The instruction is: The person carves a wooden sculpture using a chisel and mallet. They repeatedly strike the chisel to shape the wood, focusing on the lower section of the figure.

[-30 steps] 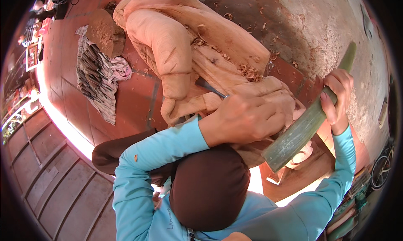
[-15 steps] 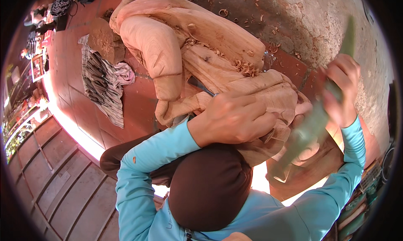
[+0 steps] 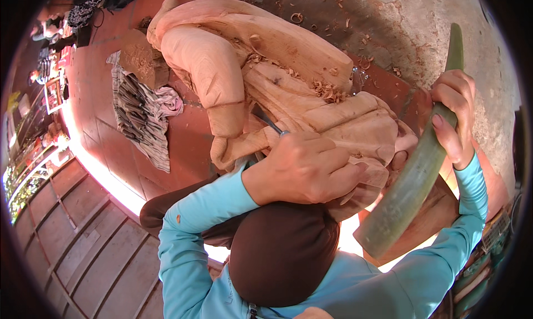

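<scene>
My left hand (image 3: 308, 166) is closed round a chisel (image 3: 270, 121), whose dark blade and metal collar stick out past the fist. Its blade points up and left, into the hollow of a large pale wood carving (image 3: 333, 119) with rounded, fold-like shapes. The chisel's handle is hidden in the fist, and where its edge touches the wood cannot be made out. My right hand (image 3: 454, 111) grips a curved, green-grey, horn-shaped club (image 3: 405, 191) near its thinner upper end. The club's thick end hangs down to the right of the left hand, apart from the chisel.
Curled wood shavings (image 3: 330, 91) lie on the carving. Several slim tools (image 3: 130, 99) rest on a striped cloth (image 3: 158, 152) at the left, on red floor tiles (image 3: 180, 136). A rough wall or floor surface (image 3: 488, 91) borders the right. Rounded brown cloth (image 3: 283, 252) fills the lower middle.
The club, smeared by motion before, is now sharp, and its upper end has shifted slightly left. The left hand keeps its grip on the chisel in nearly the same place.
</scene>
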A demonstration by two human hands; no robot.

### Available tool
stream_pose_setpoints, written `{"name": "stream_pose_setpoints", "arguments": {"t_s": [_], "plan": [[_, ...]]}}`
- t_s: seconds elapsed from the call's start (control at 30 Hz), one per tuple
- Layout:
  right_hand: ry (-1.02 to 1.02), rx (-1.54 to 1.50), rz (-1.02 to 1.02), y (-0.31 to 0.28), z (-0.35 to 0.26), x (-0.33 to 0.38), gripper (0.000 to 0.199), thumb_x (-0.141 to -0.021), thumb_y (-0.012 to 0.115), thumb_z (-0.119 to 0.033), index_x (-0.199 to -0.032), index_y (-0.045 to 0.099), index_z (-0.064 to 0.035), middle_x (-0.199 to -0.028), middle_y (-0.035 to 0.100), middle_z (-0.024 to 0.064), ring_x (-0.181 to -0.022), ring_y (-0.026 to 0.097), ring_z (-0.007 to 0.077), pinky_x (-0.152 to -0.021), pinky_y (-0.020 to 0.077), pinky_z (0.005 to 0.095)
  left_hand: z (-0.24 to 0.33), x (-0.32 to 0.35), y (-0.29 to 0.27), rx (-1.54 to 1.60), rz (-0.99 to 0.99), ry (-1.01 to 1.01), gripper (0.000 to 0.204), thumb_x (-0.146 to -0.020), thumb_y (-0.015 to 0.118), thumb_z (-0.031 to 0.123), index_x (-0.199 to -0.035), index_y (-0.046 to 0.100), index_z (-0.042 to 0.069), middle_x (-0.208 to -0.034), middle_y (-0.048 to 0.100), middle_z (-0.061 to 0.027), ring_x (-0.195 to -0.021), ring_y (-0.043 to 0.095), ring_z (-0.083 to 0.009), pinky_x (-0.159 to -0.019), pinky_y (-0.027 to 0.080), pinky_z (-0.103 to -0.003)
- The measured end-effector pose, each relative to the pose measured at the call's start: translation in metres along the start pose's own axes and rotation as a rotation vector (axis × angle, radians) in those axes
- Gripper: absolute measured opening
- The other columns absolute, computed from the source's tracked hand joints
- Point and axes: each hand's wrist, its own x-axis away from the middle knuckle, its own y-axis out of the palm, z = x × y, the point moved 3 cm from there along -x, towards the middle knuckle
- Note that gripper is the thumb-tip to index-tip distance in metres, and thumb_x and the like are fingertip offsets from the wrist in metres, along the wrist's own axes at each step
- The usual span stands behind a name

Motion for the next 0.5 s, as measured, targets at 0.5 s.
{"name": "stream_pose_setpoints", "arguments": {"t_s": [0.5], "plan": [[0.044,-0.017,-0.074,-0.011,-0.007,0.0,0.06,-0.066,0.064,0.017,-0.106,0.045,-0.0225,-0.085,0.051,0.0116,-0.067,0.052,0.0294,-0.056,0.043,0.0432,-0.01,0.002,0.004,-0.057,-0.03,0.008,0.034,-0.068,0.072,0.008,-0.055,0.041,0.011,-0.051,0.035,0.0014,-0.04,0.041,-0.0116,-0.035,0.031,-0.026]]}}
